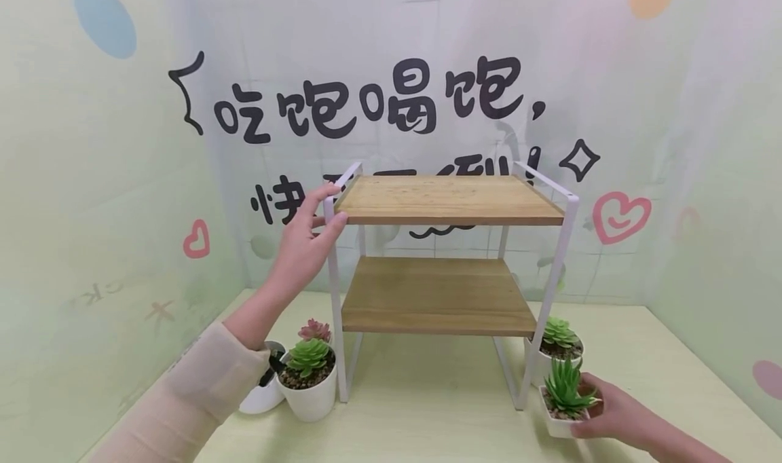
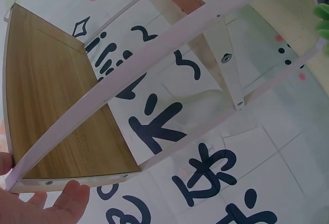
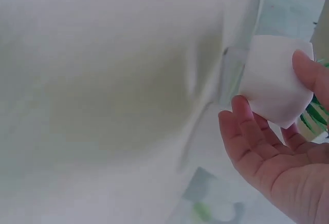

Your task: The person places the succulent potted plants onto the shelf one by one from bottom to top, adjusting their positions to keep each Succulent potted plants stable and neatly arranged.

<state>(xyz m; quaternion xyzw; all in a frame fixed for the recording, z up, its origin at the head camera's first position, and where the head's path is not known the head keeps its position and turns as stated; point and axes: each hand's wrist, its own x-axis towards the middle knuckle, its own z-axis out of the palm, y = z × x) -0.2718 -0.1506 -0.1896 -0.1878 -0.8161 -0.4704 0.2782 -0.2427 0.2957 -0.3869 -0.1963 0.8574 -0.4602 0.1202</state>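
Note:
A two-tier wooden shelf (image 1: 449, 201) with a white metal frame stands in the middle. My left hand (image 1: 308, 222) grips its upper left front corner, thumb on the front side and fingers over the frame. The left wrist view shows the fingertips (image 2: 72, 198) along the frame beside the wooden board (image 2: 61, 95). At the front right, my right hand (image 1: 617, 412) holds a spiky green succulent (image 1: 568, 388) in a small white angular pot (image 3: 280, 77). Thumb and fingers lie on opposite sides of that pot, which overlaps another potted succulent (image 1: 559, 337) behind it.
Left of the shelf stand a green succulent in a round white pot (image 1: 311, 398), a reddish succulent (image 1: 315, 329) behind it, and another white pot (image 1: 263, 398) partly behind my sleeve. A printed backdrop (image 1: 391, 28) with black lettering encloses the pale table (image 1: 421, 429).

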